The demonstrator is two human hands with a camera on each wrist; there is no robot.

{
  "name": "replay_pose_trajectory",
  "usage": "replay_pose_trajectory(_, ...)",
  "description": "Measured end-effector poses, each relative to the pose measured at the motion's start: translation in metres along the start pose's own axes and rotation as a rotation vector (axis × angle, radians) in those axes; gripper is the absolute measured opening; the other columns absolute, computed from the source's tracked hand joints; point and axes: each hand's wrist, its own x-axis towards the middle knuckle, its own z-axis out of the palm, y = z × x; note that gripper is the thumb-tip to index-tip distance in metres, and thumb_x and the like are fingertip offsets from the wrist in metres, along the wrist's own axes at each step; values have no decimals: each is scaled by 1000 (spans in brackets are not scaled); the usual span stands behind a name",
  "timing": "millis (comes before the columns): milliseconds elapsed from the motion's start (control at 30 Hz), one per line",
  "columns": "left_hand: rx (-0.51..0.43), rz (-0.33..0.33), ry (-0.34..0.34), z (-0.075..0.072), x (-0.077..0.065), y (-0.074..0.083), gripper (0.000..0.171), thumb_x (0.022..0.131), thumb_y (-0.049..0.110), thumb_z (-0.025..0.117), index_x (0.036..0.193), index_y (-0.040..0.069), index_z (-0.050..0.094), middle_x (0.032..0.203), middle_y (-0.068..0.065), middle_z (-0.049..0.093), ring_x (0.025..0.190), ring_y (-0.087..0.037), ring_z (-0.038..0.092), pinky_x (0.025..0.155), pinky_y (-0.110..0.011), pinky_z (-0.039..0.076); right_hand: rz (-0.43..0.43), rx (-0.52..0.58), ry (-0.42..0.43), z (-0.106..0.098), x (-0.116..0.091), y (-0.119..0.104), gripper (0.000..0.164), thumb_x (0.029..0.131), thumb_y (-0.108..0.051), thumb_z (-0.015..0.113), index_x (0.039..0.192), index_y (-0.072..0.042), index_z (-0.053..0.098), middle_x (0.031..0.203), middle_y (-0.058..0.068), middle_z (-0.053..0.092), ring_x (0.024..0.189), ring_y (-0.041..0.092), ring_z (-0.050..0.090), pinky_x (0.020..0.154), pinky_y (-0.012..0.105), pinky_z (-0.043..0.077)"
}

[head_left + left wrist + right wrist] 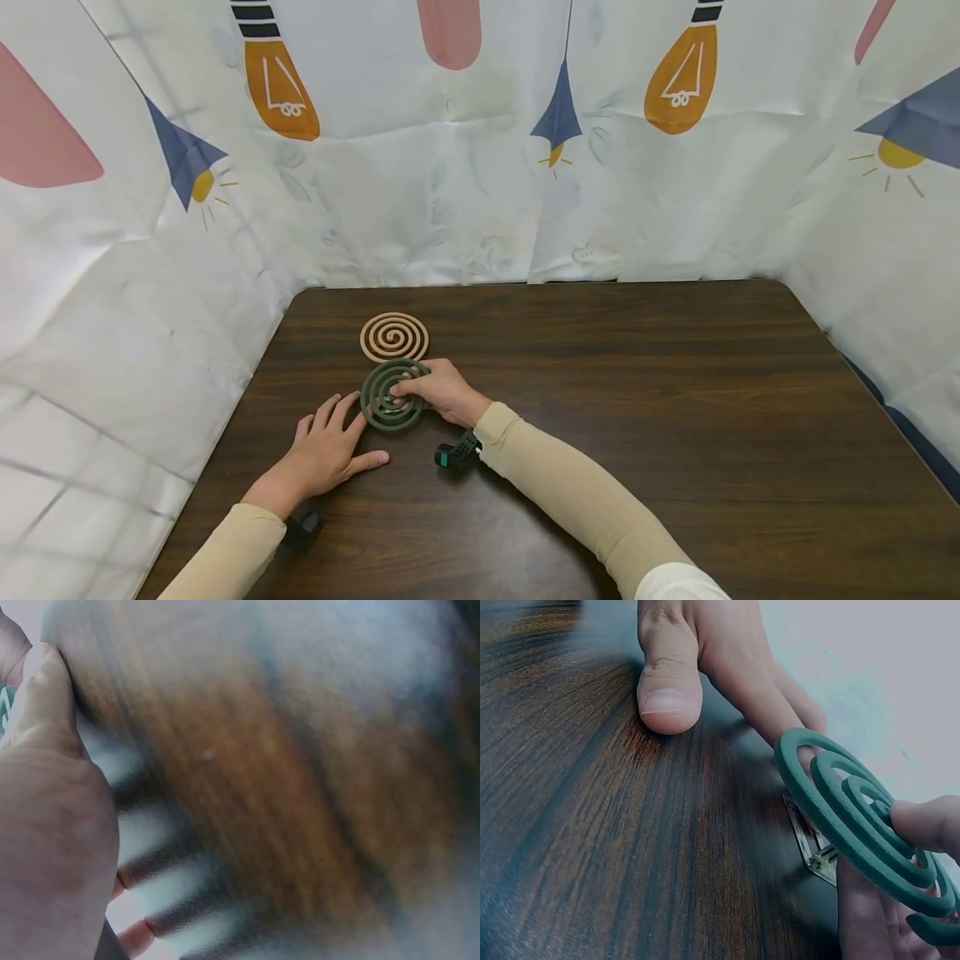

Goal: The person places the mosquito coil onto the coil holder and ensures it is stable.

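My right hand (447, 393) pinches a green mosquito coil (365, 398), thumb on its upper face near the centre and other fingers underneath. In the right wrist view the coil (810, 796) is tilted above the table. Below it, partly hidden, lies a small flat metal stand (823, 856). My left hand (322, 454) rests palm down on the table with fingers spread, its index finger reaching to the left rim of the green coil. A tan mosquito coil (392, 337) lies just behind, its near edge overlapped by the green one in the head view.
The dark wooden table (637, 375) extends far to the right. Its left edge runs close by my left arm. White printed curtains (465, 192) hang behind the table and at both sides. A black wrist device (457, 451) sits under my right wrist.
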Motion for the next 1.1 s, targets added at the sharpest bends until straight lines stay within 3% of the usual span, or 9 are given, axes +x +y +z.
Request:
replay_pose_trajectory(233, 5, 0, 3, 2, 0, -1, 83, 96, 68, 57, 157, 14, 45, 161, -25, 36, 148, -55, 33, 104, -75, 37, 1, -3, 9, 1, -1, 0, 13, 90, -3, 76, 103, 1, 75, 78, 1, 72, 66, 9, 72, 65, 25, 61)
replay_pose_trajectory(533, 9, -7, -1, 2, 0, 0, 83, 95, 69, 57, 157, 14, 45, 161, -25, 36, 148, -54, 33, 104, -74, 37, 13, -18, 23, 0, 0, 0, 5, 92, -10, 75, 90, -6, 76, 72, 1, 72, 63, 9, 70, 62, 23, 58)
replay_pose_trajectory(1100, 14, -2, 10, 1, -2, 0, 82, 96, 67, 58, 156, 12, 45, 161, -26, 36, 148, -54, 34, 103, -74, 38, 35, -24, 33, 2, -4, -3, 6, 92, -5, 73, 85, -7, 74, 70, 2, 72, 60, 9, 70, 59, 22, 58)
